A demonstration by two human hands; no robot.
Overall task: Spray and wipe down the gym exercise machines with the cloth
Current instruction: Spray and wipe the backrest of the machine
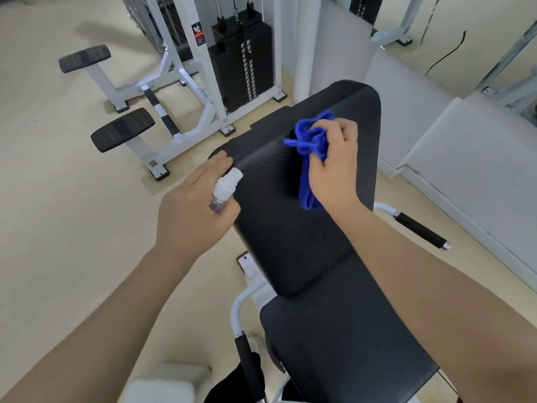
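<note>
The black back pad of a gym machine runs up the middle of the view, and everything else is placed from it. The right hand is over the upper part of this pad with its grip clamped on a bunched blue cloth; the cloth lies against the pad surface, and a loose tail of it hangs down toward the wrist. A thin ring shows on one finger of that hand. The left hand is at the pad's left edge, its grip curled round a small spray bottle with a white top and a clear body. The bottle's white top points toward the pad, and the forefinger stretches out past the top, its tip at the pad's edge.

Below the back pad, closer to the person, is the black seat pad, set just against it. A white tube with a black handle sticks out to the right of the back pad, and another black handle stands at the left of the seat. Beyond the top left of the back pad stands a white frame holding a black weight stack, with two black foot plates on white posts farther left on the beige floor. To the right of the back pad is a pale wall with a mirror above it.
</note>
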